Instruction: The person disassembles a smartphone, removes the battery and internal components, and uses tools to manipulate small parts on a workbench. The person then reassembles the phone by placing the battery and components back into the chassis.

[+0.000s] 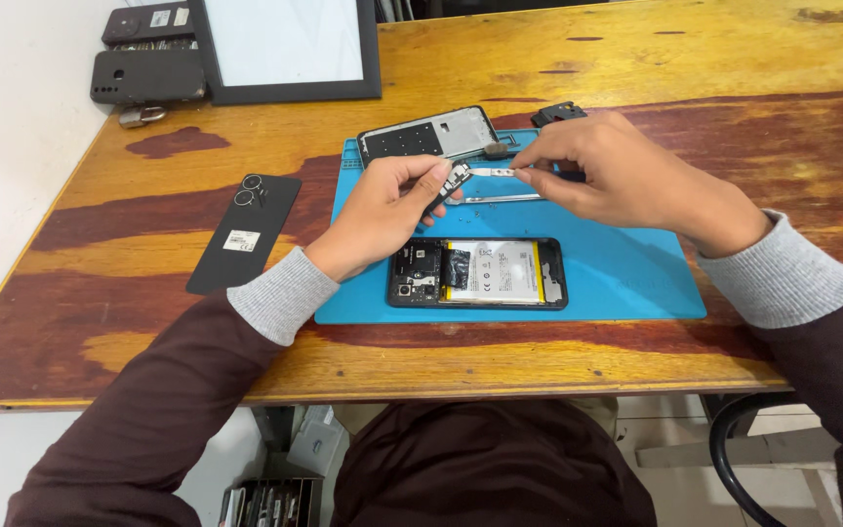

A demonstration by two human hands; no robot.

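Note:
My left hand (387,210) pinches a small dark phone part (453,181) above the blue work mat (636,278). My right hand (617,171) holds the tip of metal tweezers (495,173) against that part. An opened phone (477,273) with its battery and board exposed lies face down on the mat just below my hands. A phone middle frame (428,134) rests at the mat's far edge. A second pair of tweezers (500,198) lies on the mat under my fingers.
A black phone back cover (244,232) lies on the wooden table (636,59) left of the mat. A dark framed panel (290,49) and two dark phones (148,76) sit at the far left corner. A small black part (558,113) lies behind my right hand.

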